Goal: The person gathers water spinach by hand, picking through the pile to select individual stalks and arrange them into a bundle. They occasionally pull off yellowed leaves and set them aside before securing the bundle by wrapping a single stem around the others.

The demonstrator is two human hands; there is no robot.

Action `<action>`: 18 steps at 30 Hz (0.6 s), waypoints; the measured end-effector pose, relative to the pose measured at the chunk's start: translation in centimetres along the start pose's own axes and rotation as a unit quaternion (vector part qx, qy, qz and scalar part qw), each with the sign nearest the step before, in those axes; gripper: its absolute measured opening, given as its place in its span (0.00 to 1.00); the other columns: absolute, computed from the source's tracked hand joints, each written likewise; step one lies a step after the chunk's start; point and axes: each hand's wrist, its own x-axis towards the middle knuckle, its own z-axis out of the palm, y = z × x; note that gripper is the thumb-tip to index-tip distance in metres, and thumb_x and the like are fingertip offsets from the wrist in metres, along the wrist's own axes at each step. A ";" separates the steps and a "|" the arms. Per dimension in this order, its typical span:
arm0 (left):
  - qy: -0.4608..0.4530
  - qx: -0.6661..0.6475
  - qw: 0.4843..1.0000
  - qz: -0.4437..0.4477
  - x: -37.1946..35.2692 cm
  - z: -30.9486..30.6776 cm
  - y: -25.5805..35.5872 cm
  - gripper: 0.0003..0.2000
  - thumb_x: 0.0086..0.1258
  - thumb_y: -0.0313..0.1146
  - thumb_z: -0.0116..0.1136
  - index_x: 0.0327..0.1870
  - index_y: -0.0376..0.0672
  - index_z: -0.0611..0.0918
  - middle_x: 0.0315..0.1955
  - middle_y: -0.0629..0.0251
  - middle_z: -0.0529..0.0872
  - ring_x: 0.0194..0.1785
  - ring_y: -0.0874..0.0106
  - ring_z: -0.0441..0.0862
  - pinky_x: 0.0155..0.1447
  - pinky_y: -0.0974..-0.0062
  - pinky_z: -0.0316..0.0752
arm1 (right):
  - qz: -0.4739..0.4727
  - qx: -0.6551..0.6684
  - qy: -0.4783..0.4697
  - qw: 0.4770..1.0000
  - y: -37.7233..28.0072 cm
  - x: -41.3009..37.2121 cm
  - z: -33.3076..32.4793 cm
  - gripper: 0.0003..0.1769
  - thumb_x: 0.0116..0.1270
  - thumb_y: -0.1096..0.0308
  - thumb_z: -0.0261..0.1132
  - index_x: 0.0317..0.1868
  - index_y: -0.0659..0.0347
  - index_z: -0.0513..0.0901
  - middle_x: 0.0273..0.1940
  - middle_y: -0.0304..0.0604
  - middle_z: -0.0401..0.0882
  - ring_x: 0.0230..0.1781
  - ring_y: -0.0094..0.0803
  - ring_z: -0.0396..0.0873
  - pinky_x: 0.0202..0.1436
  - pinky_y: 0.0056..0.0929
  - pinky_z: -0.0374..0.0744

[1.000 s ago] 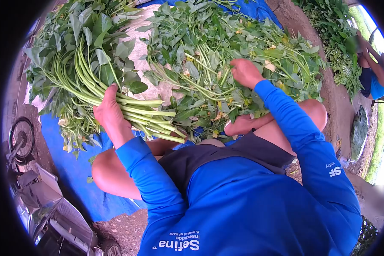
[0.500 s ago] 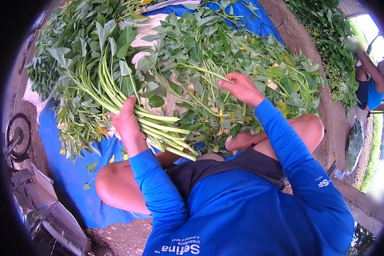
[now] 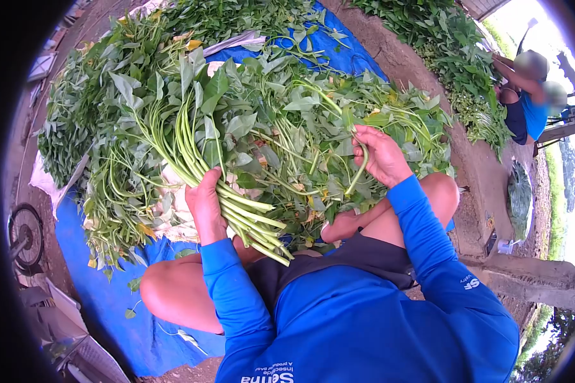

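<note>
Left hand (image 3: 206,204) clamps the bunch of stems (image 3: 236,207); right hand (image 3: 380,153), apart, pinches 1 stem (image 3: 359,172).

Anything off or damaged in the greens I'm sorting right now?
A few yellowed leaves sit among the heaped green leafy stems, beside the bundle of green stems in the left hand. One stray green leaf lies on the blue tarp.

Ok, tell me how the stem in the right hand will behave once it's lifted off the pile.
Probably floppy: the stem curves downward below the right hand. Likely light, since one hand holds it up. It may snag, because the pile around it is tangled leaves and stems.
</note>
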 end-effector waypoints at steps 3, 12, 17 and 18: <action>-0.009 0.002 1.000 0.019 -0.2 0.6 -1.3 0.12 0.67 0.29 0.72 0.45 0.32 0.85 0.30 0.63 0.87 0.28 0.71 0.84 0.33 0.72 0.79 | -0.002 0.055 -0.028 0.998 0.5 -1.5 0.5 0.22 0.77 0.72 0.65 0.69 0.64 0.76 0.38 0.33 0.76 0.33 0.20 0.71 0.34 0.24 0.73; -0.044 0.033 0.998 -0.009 -1.0 0.9 -1.4 0.12 0.68 0.29 0.69 0.45 0.31 0.84 0.28 0.62 0.86 0.24 0.71 0.83 0.30 0.72 0.79 | -0.223 -0.221 0.112 0.943 1.7 -1.2 1.6 0.19 0.75 0.63 0.76 0.58 0.65 0.82 0.44 0.35 0.82 0.43 0.19 0.77 0.47 0.21 0.75; -0.052 0.039 0.997 -0.028 -1.4 1.3 -1.3 0.12 0.68 0.29 0.69 0.46 0.31 0.84 0.29 0.62 0.86 0.26 0.71 0.84 0.31 0.72 0.80 | -0.128 -0.064 0.090 0.986 0.9 -1.7 2.3 0.13 0.83 0.59 0.66 0.54 0.62 0.85 0.27 0.24 0.70 0.25 0.12 0.66 0.27 0.18 0.66; -0.055 0.037 0.997 -0.040 -1.8 1.7 -1.2 0.12 0.68 0.28 0.69 0.46 0.31 0.84 0.29 0.62 0.87 0.26 0.71 0.84 0.31 0.72 0.80 | -0.154 -0.045 0.095 0.982 0.9 -1.7 2.7 0.12 0.84 0.60 0.66 0.53 0.61 0.85 0.27 0.23 0.67 0.23 0.11 0.62 0.25 0.18 0.62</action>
